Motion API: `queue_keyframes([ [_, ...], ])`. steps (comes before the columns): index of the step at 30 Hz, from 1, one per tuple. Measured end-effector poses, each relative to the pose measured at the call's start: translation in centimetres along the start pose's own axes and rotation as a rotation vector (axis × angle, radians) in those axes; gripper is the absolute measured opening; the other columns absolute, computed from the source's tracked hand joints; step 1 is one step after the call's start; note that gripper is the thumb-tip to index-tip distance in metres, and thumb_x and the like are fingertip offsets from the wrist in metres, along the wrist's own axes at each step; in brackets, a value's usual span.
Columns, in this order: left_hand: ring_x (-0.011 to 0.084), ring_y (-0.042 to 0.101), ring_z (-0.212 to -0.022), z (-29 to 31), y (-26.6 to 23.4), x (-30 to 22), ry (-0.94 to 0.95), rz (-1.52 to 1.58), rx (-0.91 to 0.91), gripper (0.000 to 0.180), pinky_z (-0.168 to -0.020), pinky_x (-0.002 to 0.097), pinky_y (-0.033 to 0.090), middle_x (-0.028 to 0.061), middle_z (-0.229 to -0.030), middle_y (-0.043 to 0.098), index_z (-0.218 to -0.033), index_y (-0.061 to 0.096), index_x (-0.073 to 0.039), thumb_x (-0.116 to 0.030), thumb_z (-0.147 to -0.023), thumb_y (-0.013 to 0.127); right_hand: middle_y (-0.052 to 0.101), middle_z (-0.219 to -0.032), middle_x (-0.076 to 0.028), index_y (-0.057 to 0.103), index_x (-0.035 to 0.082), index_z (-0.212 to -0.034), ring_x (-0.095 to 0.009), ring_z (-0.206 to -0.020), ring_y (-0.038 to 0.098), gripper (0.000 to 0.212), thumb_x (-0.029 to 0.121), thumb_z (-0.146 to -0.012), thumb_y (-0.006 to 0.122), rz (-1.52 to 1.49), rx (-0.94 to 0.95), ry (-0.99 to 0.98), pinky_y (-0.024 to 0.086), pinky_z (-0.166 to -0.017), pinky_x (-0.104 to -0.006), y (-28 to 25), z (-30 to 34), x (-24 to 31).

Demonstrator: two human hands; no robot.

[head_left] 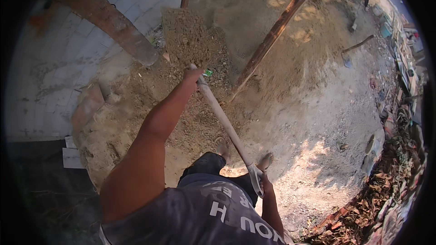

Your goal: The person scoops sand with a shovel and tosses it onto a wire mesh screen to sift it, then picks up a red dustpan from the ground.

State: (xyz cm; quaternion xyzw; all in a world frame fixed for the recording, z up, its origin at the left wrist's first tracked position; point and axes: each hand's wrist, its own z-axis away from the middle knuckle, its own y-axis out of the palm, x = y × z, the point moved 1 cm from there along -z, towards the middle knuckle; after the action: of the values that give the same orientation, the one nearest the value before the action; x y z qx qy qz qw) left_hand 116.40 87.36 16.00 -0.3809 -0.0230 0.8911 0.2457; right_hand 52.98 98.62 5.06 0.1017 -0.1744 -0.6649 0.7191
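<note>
Over sand pile: shovel points away, up-left; left hand, right hand grip shaft.

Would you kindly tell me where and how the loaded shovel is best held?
Hold the shovel at two places along its pale shaft: left hand far forward, just behind the heaped blade, wrapping from the left side; right hand on the end handle by the hip. The sand load sits far out, so a wide two-point grip probably balances it best.
</note>
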Motion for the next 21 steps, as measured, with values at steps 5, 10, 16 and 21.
queue_keyframes([
  [5,0.0213,0.06,-0.087,16.5,0.6,-25.4,1.132,-0.169,0.221,0.036,-0.075,0.0413,0.05,0.0098,-0.094,0.06,-0.105,0.057,-0.004,-0.022,-0.079,0.073,0.051,-0.074,-0.008,0.051,0.004,-0.107,-0.015,-0.056,0.052,0.032,0.032,-0.093,0.046,-0.013,0.597,0.337,0.044,-0.044,-0.0256,15.0,-8.3,4.1],
  [10,0.0165,0.062,-0.07,28.5,-3.1,-29.5,1.329,-0.014,0.15,0.043,-0.061,0.0314,0.05,0.0107,-0.082,0.064,-0.102,0.055,0.003,-0.022,-0.074,0.076,0.048,-0.076,-0.006,0.047,0.004,-0.118,-0.015,-0.055,0.049,0.035,0.029,-0.093,0.045,-0.099,0.643,0.327,0.042,-0.044,-0.0249,20.4,-3.4,9.5],
  [16,0.0229,0.061,-0.088,20.5,-8.9,-11.5,0.849,0.26,0.577,0.027,-0.076,0.0443,0.051,0.0087,-0.096,0.059,-0.101,0.056,-0.003,-0.018,-0.083,0.068,0.045,-0.061,0.003,0.05,0.014,-0.081,-0.011,-0.049,0.043,0.059,0.073,-0.084,0.043,0.193,-0.333,-0.287,0.035,-0.044,-0.0257,7.3,4.9,9.0],
  [21,0.0247,0.055,-0.064,8.3,-11.5,16.6,-0.129,0.735,0.242,0.013,-0.063,0.0411,0.05,0.0102,-0.074,0.053,-0.08,0.051,-0.005,-0.013,-0.084,0.061,0.038,-0.049,0.002,0.04,0.018,-0.056,-0.017,-0.043,0.04,0.055,0.062,-0.085,0.054,-0.016,-0.488,-0.22,0.032,-0.042,-0.0322,-2.0,13.8,6.8],
])
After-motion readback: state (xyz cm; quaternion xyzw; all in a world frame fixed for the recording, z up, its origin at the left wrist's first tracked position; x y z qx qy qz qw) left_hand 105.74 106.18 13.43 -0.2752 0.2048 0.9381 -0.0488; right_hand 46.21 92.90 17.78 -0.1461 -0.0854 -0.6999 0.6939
